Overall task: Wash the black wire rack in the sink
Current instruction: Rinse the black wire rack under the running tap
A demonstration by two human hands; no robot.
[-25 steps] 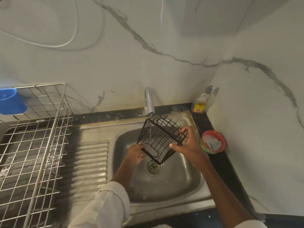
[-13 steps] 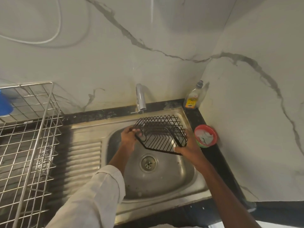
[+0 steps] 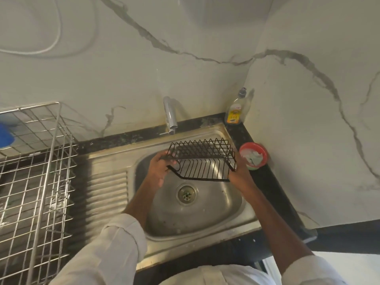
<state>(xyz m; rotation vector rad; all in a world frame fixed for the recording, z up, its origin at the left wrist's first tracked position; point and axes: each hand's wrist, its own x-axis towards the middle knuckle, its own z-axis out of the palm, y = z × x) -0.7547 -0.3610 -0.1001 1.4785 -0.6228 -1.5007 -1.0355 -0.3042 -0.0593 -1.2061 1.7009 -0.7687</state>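
Note:
I hold the black wire rack (image 3: 202,161) level above the steel sink basin (image 3: 226,206), just below and right of the tap (image 3: 170,116). My left hand (image 3: 159,171) grips the rack's left end, thumb on the top wire. At the rack's right corner my right hand (image 3: 239,175) holds it from underneath, fingers mostly hidden behind the wires. The drain (image 3: 186,194) lies under the rack's front edge. No water stream is visible from the tap.
A tall steel wire dish basket (image 3: 37,182) stands on the drainboard (image 3: 107,192) at left, with a blue item (image 3: 5,134) at its back. A dish soap bottle (image 3: 235,110) and a red bowl holding a scrub pad (image 3: 254,156) sit on the black counter at right.
The rack has turned from tilted on edge to lying flat and shifted right, away from under the tap. My left hand moved up to its left end; the right hand stayed at the right corner.

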